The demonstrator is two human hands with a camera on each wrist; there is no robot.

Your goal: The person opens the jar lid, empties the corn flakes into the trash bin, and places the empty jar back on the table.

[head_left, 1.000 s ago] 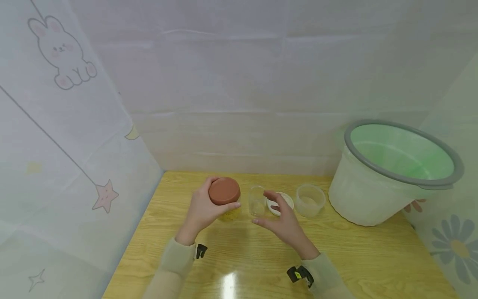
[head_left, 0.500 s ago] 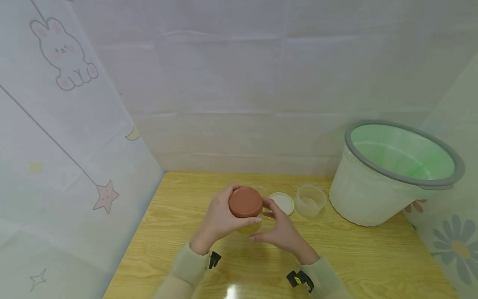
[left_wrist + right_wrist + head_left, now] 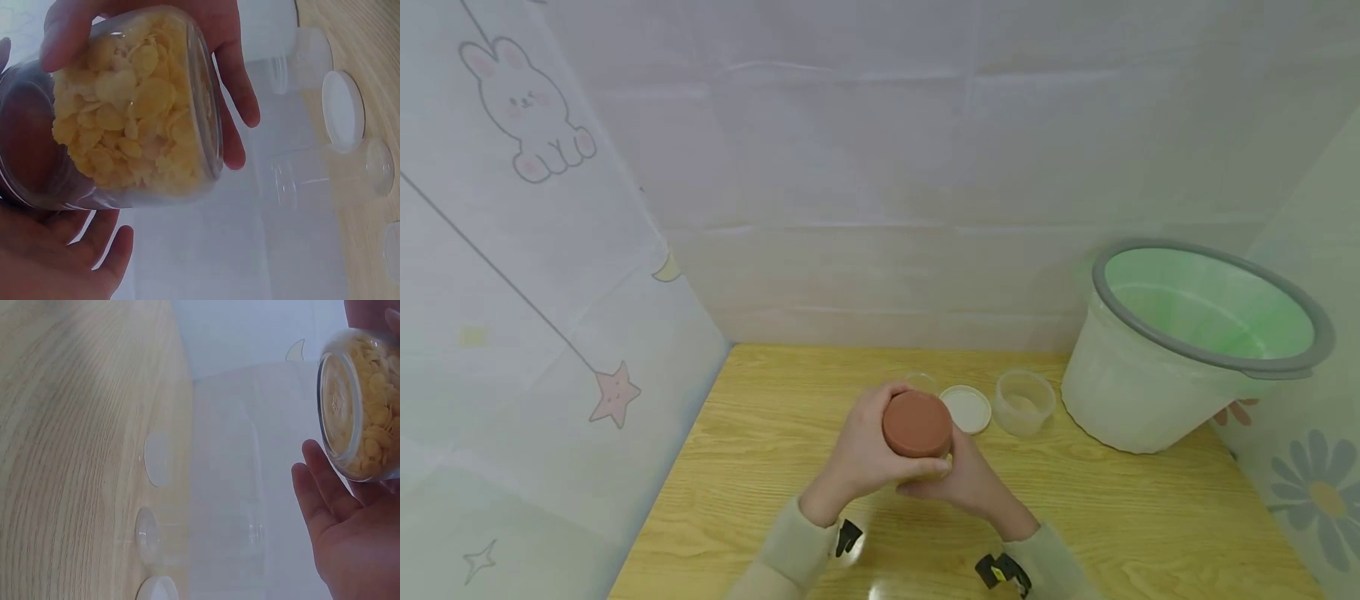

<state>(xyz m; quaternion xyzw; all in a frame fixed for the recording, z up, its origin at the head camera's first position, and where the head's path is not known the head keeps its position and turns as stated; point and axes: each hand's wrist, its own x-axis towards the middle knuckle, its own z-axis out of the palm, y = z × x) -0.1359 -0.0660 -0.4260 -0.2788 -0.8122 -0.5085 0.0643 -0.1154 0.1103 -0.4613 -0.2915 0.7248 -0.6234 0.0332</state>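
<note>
A see-through jar (image 3: 137,112) of corn flakes is held up over the table with its red-brown lid (image 3: 917,423) on top. My left hand (image 3: 868,446) curls round the lid from the left. From the other side my right hand (image 3: 970,479) grips the jar's glassy body, thumb on one side and fingers on the other. The jar's flat base faces the camera in the right wrist view. In the head view, lid and hands hide most of the body.
Behind the hands stand a see-through jar (image 3: 334,175), a white lid (image 3: 966,410) and a see-through round tub (image 3: 1024,402). A large white bucket (image 3: 1120,383) with a grey rim and green inside stands at the right, on the wooden table (image 3: 760,400).
My left hand has carried the jar of corn flakes right and slightly nearer. My right hand, apart from it a second ago, has come round the jar's body.
</note>
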